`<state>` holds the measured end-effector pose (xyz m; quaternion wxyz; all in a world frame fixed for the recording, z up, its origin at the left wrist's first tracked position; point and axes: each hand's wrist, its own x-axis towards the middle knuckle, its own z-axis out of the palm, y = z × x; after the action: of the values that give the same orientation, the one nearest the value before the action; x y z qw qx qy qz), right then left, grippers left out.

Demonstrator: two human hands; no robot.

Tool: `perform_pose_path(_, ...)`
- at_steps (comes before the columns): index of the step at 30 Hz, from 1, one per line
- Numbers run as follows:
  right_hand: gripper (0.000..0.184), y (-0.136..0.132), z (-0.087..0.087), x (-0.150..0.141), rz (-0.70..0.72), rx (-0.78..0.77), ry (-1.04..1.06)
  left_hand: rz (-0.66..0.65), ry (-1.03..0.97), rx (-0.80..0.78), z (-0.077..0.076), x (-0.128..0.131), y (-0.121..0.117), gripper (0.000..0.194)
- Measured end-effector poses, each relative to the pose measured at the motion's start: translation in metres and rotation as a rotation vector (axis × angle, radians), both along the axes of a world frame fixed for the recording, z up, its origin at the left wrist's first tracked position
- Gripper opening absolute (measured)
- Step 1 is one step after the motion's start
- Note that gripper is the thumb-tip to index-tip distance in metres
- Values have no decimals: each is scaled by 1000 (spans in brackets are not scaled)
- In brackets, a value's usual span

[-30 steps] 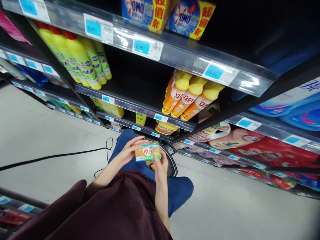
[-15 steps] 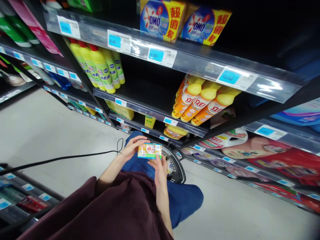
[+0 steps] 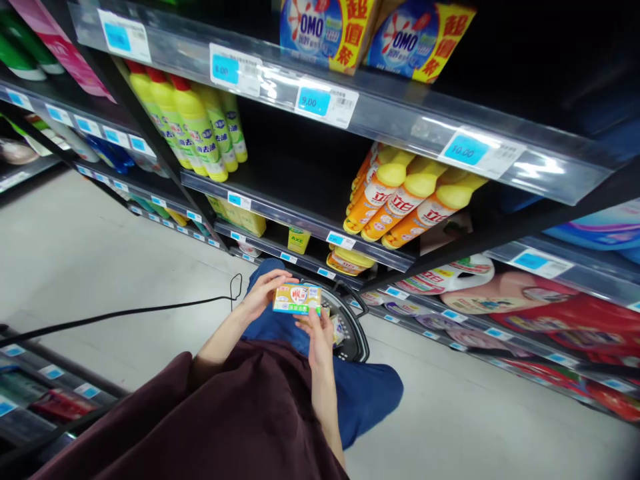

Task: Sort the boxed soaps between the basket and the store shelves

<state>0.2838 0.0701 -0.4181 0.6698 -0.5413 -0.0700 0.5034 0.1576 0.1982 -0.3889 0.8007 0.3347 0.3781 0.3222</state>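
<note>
A small yellow and green soap box [image 3: 297, 299] sits between both hands above my blue trousers. My left hand [image 3: 261, 295] grips its left end with curled fingers. My right hand [image 3: 317, 333] pinches its lower right edge from below. Under the box stands a dark shopping basket [image 3: 353, 331] on the floor, holding a few small packs. Straight ahead, the black shelf [image 3: 320, 223] carries orange detergent bottles [image 3: 395, 200] with yellow caps.
Yellow-green bottles [image 3: 200, 130] with red caps fill the shelf to the left. OMO powder packs [image 3: 370, 33] stand on the top shelf. Red and white refill bags [image 3: 500, 293] lie lower right. A black cable [image 3: 125, 312] runs across the grey floor.
The view has swung up and left since a second ago. Both hands have kept hold of the box, and it has tilted a little flatter over the basket.
</note>
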Motion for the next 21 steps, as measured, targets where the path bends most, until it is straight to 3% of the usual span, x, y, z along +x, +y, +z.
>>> perform_pose_path(6, 52, 0, -2, 0, -8, 6, -6, -49, -7, 58, -1, -3, 1, 43)
perform_pose_path(15, 56, 1, -4, -1, -34, -3, -56, -199, -13, 462, 1, 0, -4, 61)
perform_pose_path(21, 57, 1, -2, -3, -43, -34, -72, -265, 3, 475, 1, -1, -4, 58)
